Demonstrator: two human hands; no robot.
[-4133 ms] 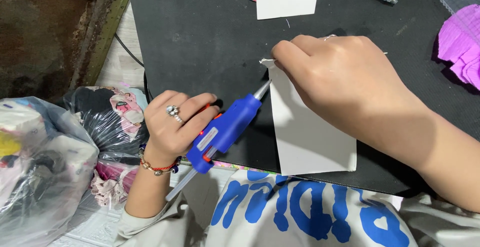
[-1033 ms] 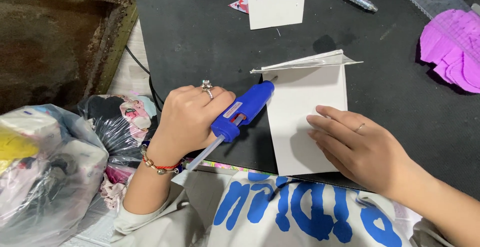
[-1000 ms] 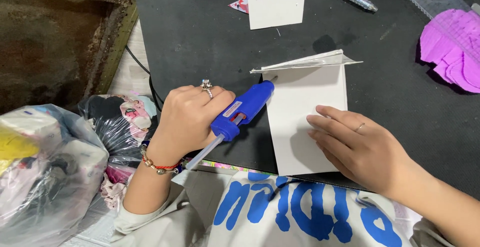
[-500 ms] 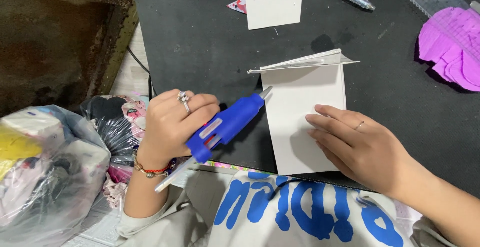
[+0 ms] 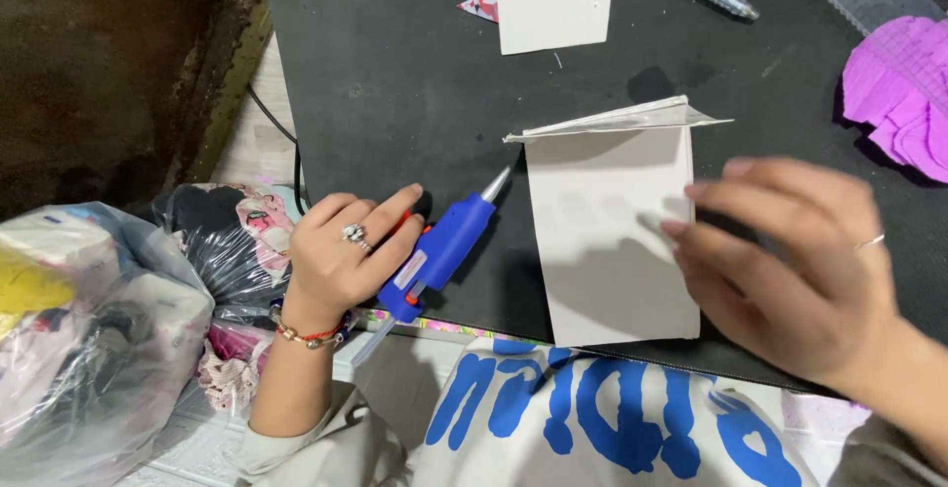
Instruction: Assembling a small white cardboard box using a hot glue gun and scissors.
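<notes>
1. My left hand [image 5: 346, 260] was wrapped tight around the small blue plastic glue gun [image 5: 434, 255], with one finger on its orange trigger.
2. The gun's silver tip pointed at the top left corner of the folded white card sheet [image 5: 612, 240], close to it, but I could not tell if it touched.
3. My right hand [image 5: 790, 270] was blurry. Its fingers were spread and held nothing; the tips were at the right edge of the card, either just on it or just above it.
4. The card lay flat on the big black mat [image 5: 395, 82], near the mat's front edge and close to my body.
5. The top of the card was already folded, and the flap stood up a little. I saw no glue on it, so I think the gluing was not done.
6. A smaller white card piece [image 5: 553, 8] sat near the far edge of the mat, well apart from my hands.
7. A purple stack of cut paper shapes [image 5: 899, 92] sat at the right, near my right hand, so there was little room on that side.
8. The middle of the mat, between the two cards, gave open room to move.
9. Past the mat's left edge sat clear plastic bags full of stuff [image 5: 99, 329], near my left wrist.
</notes>
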